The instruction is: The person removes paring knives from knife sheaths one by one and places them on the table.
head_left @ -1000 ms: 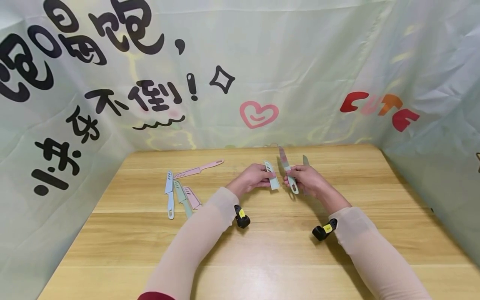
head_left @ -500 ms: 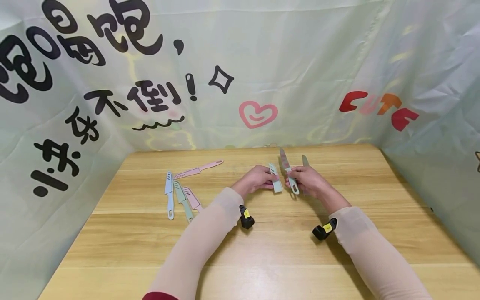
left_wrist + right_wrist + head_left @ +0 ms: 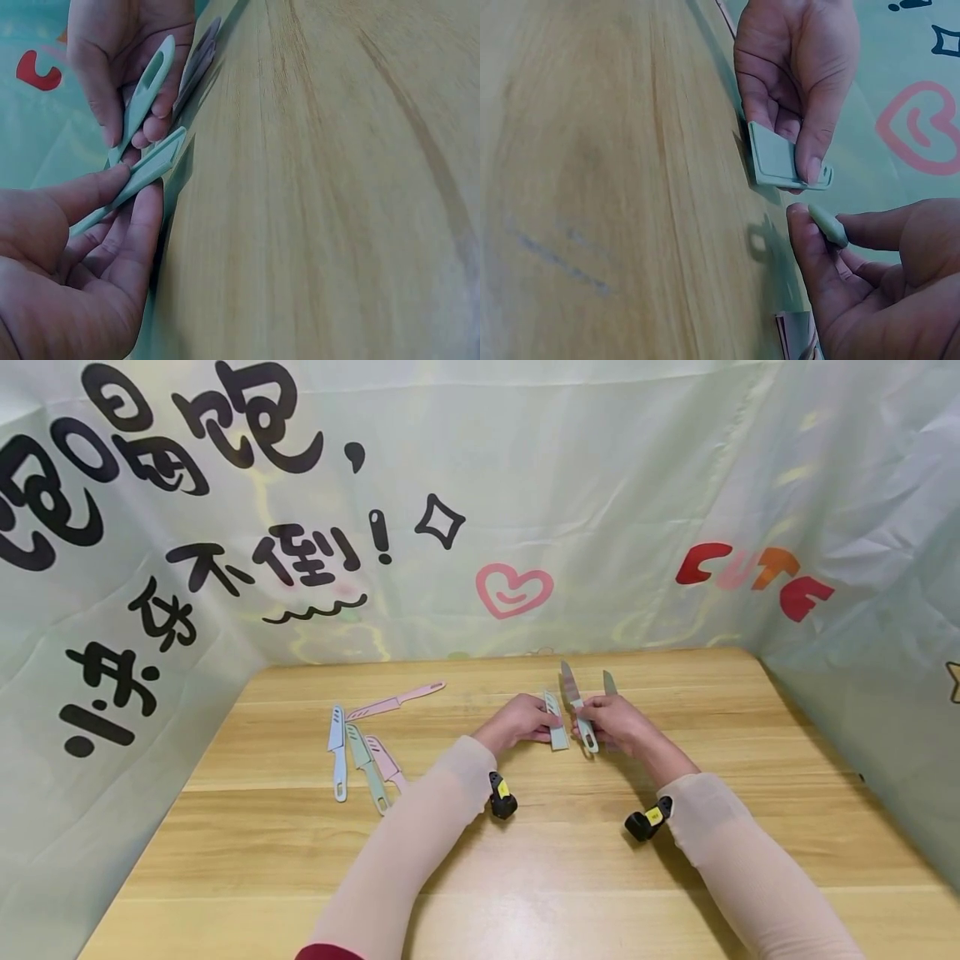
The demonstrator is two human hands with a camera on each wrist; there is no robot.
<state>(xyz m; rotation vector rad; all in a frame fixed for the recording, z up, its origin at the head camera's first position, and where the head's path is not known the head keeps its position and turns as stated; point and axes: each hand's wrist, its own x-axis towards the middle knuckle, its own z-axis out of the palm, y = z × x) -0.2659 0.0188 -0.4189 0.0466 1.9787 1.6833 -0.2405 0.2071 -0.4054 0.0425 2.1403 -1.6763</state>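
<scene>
My left hand [image 3: 527, 720] pinches a light green knife sheath [image 3: 559, 741] with slots, between thumb and fingers. Just to its right, my right hand [image 3: 621, 723] holds a knife by its pale green handle [image 3: 588, 740]. The bare blade [image 3: 570, 682] points toward the back wall. In the head view a narrow gap parts sheath and knife. The left wrist view has the sheath [image 3: 155, 163] overlapping the lower part of the knife handle [image 3: 147, 86]. Seen from the right wrist, the sheath's flat face [image 3: 775, 155] shows above the handle end [image 3: 827, 223].
Another knife [image 3: 610, 682] lies beyond my right hand, partly hidden by it. On the left of the wooden table [image 3: 247, 852] lie several sheathed knives: a blue one [image 3: 340, 760], a green one [image 3: 365, 762] and two pink, including a far pink knife [image 3: 396, 701]. A printed cloth stands behind.
My left hand has moved right with the sheath, closer to the knife. My left forearm uncovers more of the green and pink knives' handles. The right hand has hardly moved.
</scene>
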